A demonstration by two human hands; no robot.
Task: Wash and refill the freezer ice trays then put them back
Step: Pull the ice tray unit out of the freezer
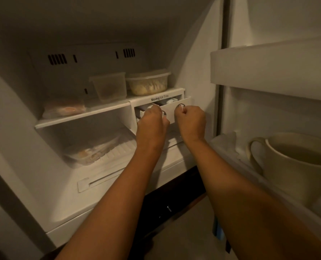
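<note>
The open freezer holds a white ice tray unit (170,107) under a ledge printed "Moving Ice Tray" (159,98), at the right end of the upper shelf. The unit sits partly slid out of its slot. My left hand (152,124) grips the unit's left front, fingers curled over a knob there. On the right front, my right hand (190,121) pinches the other knob. The trays themselves are mostly hidden behind the front panel and my hands.
Two lidded plastic food containers (110,86) (148,82) stand on the upper shelf (77,117), with a bagged food packet (64,109) to their left. Another bag of food (92,152) lies on the freezer floor. A white mug (294,166) sits in the door bin (272,68) on the right.
</note>
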